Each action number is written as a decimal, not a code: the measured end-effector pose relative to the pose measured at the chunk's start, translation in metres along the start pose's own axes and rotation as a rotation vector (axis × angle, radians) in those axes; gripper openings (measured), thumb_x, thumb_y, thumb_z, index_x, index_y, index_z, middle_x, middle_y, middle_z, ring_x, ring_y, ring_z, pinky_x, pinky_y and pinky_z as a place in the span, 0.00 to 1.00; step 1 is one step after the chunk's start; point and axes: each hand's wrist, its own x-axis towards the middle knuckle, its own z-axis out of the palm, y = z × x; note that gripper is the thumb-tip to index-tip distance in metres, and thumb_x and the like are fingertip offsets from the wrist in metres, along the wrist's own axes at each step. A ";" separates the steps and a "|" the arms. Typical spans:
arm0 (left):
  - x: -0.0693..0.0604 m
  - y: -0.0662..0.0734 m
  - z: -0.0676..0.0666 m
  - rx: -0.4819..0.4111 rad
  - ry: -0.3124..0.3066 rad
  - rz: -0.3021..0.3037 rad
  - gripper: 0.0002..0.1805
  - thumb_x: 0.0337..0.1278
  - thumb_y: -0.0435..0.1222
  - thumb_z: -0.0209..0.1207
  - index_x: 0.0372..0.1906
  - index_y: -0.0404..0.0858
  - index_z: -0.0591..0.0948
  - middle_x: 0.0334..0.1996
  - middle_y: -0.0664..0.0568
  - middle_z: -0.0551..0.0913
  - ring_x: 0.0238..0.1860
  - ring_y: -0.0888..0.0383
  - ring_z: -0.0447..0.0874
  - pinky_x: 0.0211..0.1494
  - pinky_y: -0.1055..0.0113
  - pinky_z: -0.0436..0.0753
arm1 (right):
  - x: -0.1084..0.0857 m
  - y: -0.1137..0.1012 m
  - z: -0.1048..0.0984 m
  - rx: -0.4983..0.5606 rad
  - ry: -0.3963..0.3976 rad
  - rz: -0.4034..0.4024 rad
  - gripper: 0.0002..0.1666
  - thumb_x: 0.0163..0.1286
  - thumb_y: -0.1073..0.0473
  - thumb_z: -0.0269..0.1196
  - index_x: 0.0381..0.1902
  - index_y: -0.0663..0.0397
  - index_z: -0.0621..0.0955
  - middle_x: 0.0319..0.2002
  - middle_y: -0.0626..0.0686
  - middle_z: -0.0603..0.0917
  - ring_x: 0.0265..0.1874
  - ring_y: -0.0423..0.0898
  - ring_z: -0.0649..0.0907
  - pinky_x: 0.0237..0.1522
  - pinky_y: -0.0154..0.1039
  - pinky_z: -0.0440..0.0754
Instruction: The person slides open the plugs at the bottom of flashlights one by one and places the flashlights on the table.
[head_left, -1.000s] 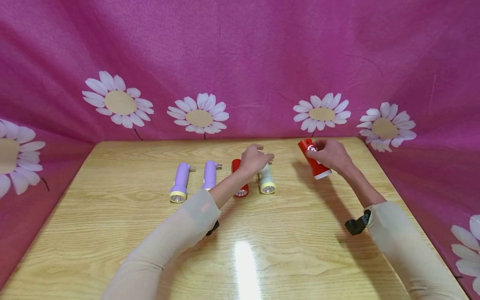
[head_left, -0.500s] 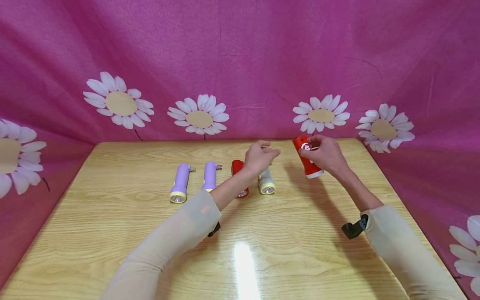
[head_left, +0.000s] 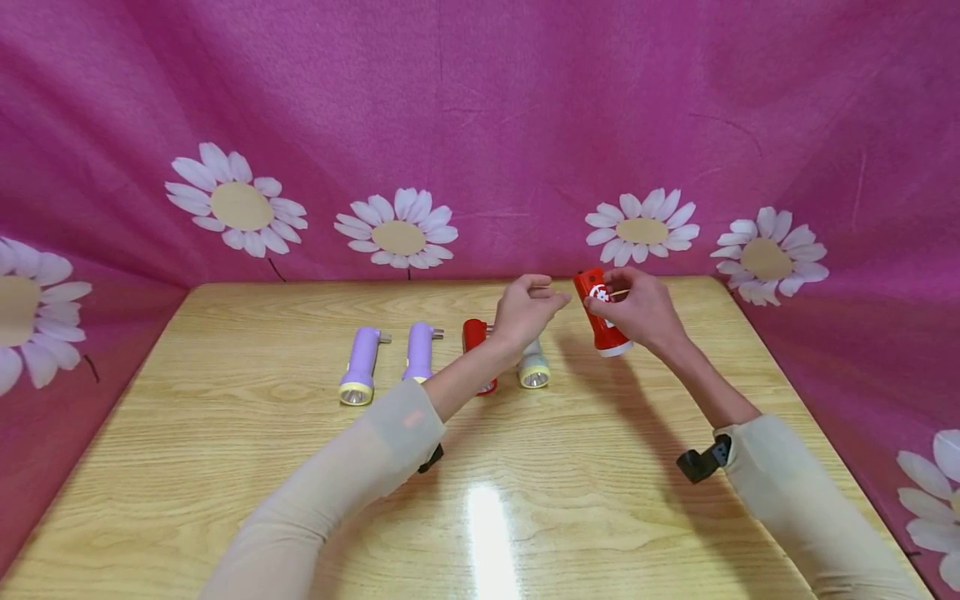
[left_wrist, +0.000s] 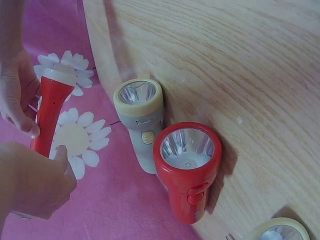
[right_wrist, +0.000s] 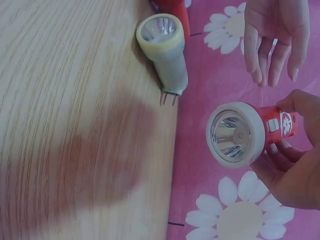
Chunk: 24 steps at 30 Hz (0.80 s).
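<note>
A red flashlight with a white rim and a white floral print (head_left: pixel 600 321) is held above the table by my right hand (head_left: pixel 641 310), thumb on one side and fingers on the other. Close to its left, my left hand (head_left: pixel 522 312) hovers with loosely bent fingers and nothing in them; in the right wrist view a gap shows between the left fingers (right_wrist: pixel 277 55) and the flashlight. Below the left hand lie a grey flashlight with a yellow rim (head_left: pixel 534 371) and an all-red flashlight (head_left: pixel 474 335), both partly covered by the hand and forearm.
Two purple flashlights with yellow rims lie further left, one at the end of the row (head_left: pixel 362 362) and one partly behind the left sleeve (head_left: pixel 419 350). The wooden table (head_left: pixel 225 467) meets a pink flowered cloth (head_left: pixel 510 125) at its back and sides.
The right hand has carried the white-rimmed red flashlight left and slightly up, turning it more upright. The left hand has shifted a little right and up towards it.
</note>
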 end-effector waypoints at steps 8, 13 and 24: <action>0.001 0.001 0.005 -0.056 -0.010 0.002 0.24 0.60 0.35 0.68 0.59 0.31 0.78 0.47 0.44 0.83 0.44 0.52 0.85 0.46 0.67 0.85 | -0.003 -0.010 0.003 0.031 -0.005 -0.016 0.26 0.63 0.55 0.69 0.52 0.68 0.77 0.45 0.64 0.84 0.43 0.58 0.85 0.36 0.40 0.85; 0.000 0.001 0.006 -0.124 -0.026 0.003 0.22 0.60 0.32 0.67 0.58 0.30 0.78 0.43 0.45 0.82 0.44 0.52 0.84 0.44 0.69 0.86 | -0.005 -0.015 0.006 0.055 -0.005 -0.026 0.25 0.63 0.57 0.69 0.52 0.68 0.77 0.44 0.64 0.84 0.43 0.59 0.85 0.35 0.37 0.84; -0.002 0.004 0.009 -0.231 -0.052 0.006 0.20 0.61 0.29 0.66 0.56 0.27 0.77 0.41 0.44 0.83 0.43 0.55 0.83 0.47 0.66 0.86 | -0.008 -0.019 0.010 0.057 0.003 -0.050 0.23 0.62 0.60 0.67 0.51 0.67 0.78 0.45 0.62 0.84 0.42 0.56 0.86 0.39 0.43 0.85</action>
